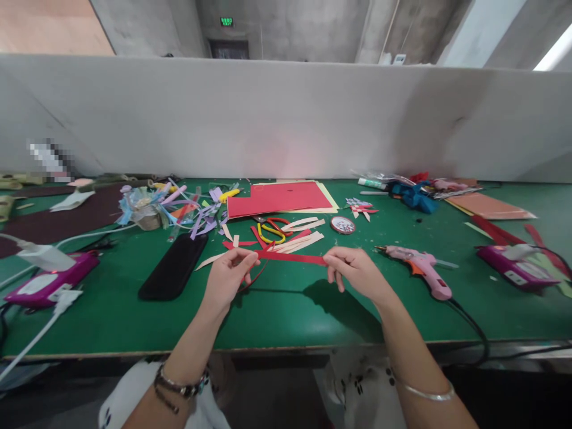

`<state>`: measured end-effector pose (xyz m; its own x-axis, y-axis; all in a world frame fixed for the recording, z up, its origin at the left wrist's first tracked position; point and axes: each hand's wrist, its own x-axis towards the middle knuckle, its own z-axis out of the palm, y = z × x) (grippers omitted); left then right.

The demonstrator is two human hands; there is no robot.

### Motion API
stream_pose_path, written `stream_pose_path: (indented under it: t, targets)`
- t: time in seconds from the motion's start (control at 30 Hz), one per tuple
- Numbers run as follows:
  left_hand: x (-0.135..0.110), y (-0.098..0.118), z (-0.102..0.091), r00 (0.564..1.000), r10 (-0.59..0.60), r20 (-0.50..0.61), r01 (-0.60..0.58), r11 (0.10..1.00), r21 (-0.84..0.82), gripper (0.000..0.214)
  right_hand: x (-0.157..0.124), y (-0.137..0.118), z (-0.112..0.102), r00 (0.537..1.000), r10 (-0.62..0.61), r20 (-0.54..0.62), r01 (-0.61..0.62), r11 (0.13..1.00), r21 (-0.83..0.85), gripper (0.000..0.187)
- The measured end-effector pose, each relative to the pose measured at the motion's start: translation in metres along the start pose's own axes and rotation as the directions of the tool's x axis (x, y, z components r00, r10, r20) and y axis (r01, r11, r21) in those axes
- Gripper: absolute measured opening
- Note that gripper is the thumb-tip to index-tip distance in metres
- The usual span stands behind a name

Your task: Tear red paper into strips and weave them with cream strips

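Reaching up from the lower edge with bent wrists; pinching a red strip [292, 257] at mid-frame, stretched nearly level between left hand [230, 274] and right hand [351, 271]. Right of centre, in a round red-rimmed dish [343, 224], speckled contents too small to identify. Lying just beyond the strip: scissors [272, 242], pale strips [304, 241]. Resting right: pink glue gun [417, 262].

Matt ppr strip [292, 257], glossy tbl [279, 325]

Pixelated object [51, 159] (unidentifiable), red strip [295, 258] partly hidden by right hand [355, 271]
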<state>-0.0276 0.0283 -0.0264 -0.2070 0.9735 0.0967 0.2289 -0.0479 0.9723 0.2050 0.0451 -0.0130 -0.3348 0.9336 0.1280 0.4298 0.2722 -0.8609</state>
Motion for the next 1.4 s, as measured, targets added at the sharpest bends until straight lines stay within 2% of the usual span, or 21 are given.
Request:
stream_pose_path:
  t: [0.1,0.13,0.17,0.2,0.23,0.27,0.33,0.37,0.4,0.47,0.53,0.6,0.63,0.7,0.77,0.83,0.97,1.07,1.13,1.3,1.4]
  targets:
    - [-0.002,0.006,-0.009,0.975,0.188,-0.119,-0.164,0.969,0.185,0.034,-0.007,-0.009,-0.009,0.988,-0.100,-0.117,0.069,0.967,-0.244,0.028]
    - [-0.006,0.010,-0.010,0.943,0.299,-0.148,-0.252,0.929,0.272,0.040,-0.011,-0.014,-0.011,0.978,-0.151,-0.143,0.091,0.928,-0.361,0.027]
    - [-0.010,0.015,-0.010,0.902,0.413,-0.128,-0.345,0.866,0.362,0.045,-0.015,-0.020,-0.012,0.970,-0.205,-0.134,0.119,0.873,-0.474,0.026]
    - [-0.016,0.020,-0.007,0.857,0.513,-0.043,-0.449,0.785,0.427,0.046,-0.020,-0.028,-0.012,0.965,-0.249,-0.085,0.162,0.817,-0.553,0.026]
    - [-0.022,0.025,-0.004,0.809,0.578,0.109,-0.560,0.700,0.443,0.046,-0.024,-0.035,-0.010,0.958,-0.285,-0.019,0.219,0.774,-0.594,0.028]
    - [-0.029,0.029,0.002,0.769,0.587,0.254,-0.634,0.646,0.426,0.045,-0.028,-0.042,-0.008,0.948,-0.310,0.066,0.286,0.748,-0.599,0.030]
    - [-0.040,0.036,0.014,0.737,0.495,0.461,-0.665,0.652,0.364,0.035,-0.032,-0.053,-0.002,0.917,-0.353,0.184,0.393,0.734,-0.554,0.031]
    - [-0.045,0.038,0.020,0.724,0.455,0.518,-0.659,0.678,0.327,0.029,-0.033,-0.056,0.000,0.908,-0.362,0.210,0.417,0.746,-0.519,0.030]
    - [-0.048,0.039,0.024,0.720,0.415,0.556,-0.639,0.709,0.298,0.027,-0.033,-0.057,0.002,0.910,-0.357,0.210,0.414,0.773,-0.481,0.027]
    - [-0.051,0.040,0.030,0.750,0.340,0.567,-0.557,0.788,0.263,0.031,-0.030,-0.056,0.002,0.942,-0.289,0.169,0.333,0.862,-0.382,0.024]
    - [-0.051,0.038,0.034,0.807,0.242,0.538,-0.420,0.877,0.236,0.034,-0.024,-0.050,-0.001,0.976,-0.177,0.128,0.203,0.949,-0.239,0.024]
    - [-0.050,0.033,0.037,0.838,0.120,0.533,-0.243,0.956,0.166,0.031,-0.019,-0.042,-0.004,0.992,-0.080,0.099,0.091,0.989,-0.114,0.025]
    - [-0.049,0.030,0.040,0.829,0.072,0.554,-0.155,0.982,0.105,0.029,-0.016,-0.038,-0.005,0.995,-0.047,0.084,0.054,0.995,-0.080,0.024]
    - [-0.048,0.022,0.047,0.776,-0.010,0.631,0.038,0.999,-0.030,0.031,-0.013,-0.032,-0.007,0.996,0.000,0.088,0.006,0.998,-0.063,0.022]
    - [-0.048,0.015,0.055,0.710,-0.074,0.700,0.215,0.970,-0.116,0.039,-0.011,-0.028,-0.008,0.987,0.025,0.156,-0.015,0.998,-0.062,0.020]
    - [-0.048,0.010,0.059,0.669,-0.123,0.733,0.312,0.941,-0.127,0.042,-0.010,-0.025,-0.008,0.971,0.036,0.236,-0.029,0.999,-0.034,0.021]
    - [-0.052,0.009,0.056,0.630,-0.137,0.765,0.353,0.927,-0.125,0.039,-0.008,-0.017,-0.010,0.960,0.064,0.272,-0.086,0.994,0.068,0.025]
    - [-0.054,0.011,0.051,0.563,-0.163,0.810,0.423,0.899,-0.113,0.040,-0.006,-0.010,-0.012,0.975,0.071,0.210,-0.096,0.989,0.112,0.027]
    - [-0.054,0.012,0.053,0.546,-0.181,0.818,0.459,0.881,-0.112,0.043,-0.004,-0.007,-0.012,0.982,0.054,0.181,-0.075,0.991,0.113,0.028]
    - [-0.049,0.011,0.074,0.640,-0.178,0.748,0.485,0.848,-0.213,0.041,0.000,-0.004,-0.009,0.949,0.028,0.316,-0.048,0.997,0.057,0.027]
    - [-0.047,0.009,0.087,0.703,-0.152,0.695,0.445,0.856,-0.264,0.038,0.002,-0.002,-0.007,0.945,0.017,0.326,-0.038,0.997,0.061,0.029]
